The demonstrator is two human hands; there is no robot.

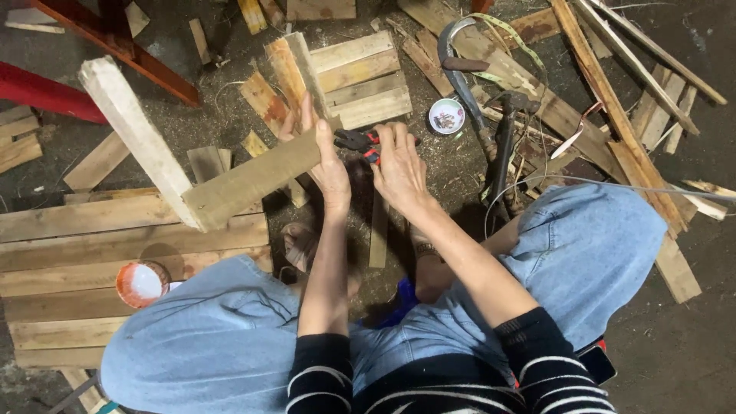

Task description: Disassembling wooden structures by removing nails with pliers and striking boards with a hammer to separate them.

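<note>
My left hand (326, 157) grips the right end of a flat wooden slat (249, 180) that is joined at its left end to a thicker pale wood post (134, 130), forming an angle. My right hand (399, 165) holds red and black pliers (356, 140), whose jaws point left at the slat's end beside my left fingers. Both hands work close together above the dirty floor, between my knees in blue jeans.
A pallet of planks (69, 253) lies at left with an orange-rimmed bowl (140, 282) on it. Another small pallet (360, 80) lies ahead. A small bowl of nails (446, 116), a hammer (504, 146), a curved blade (460, 73) and scattered wood scraps lie at right.
</note>
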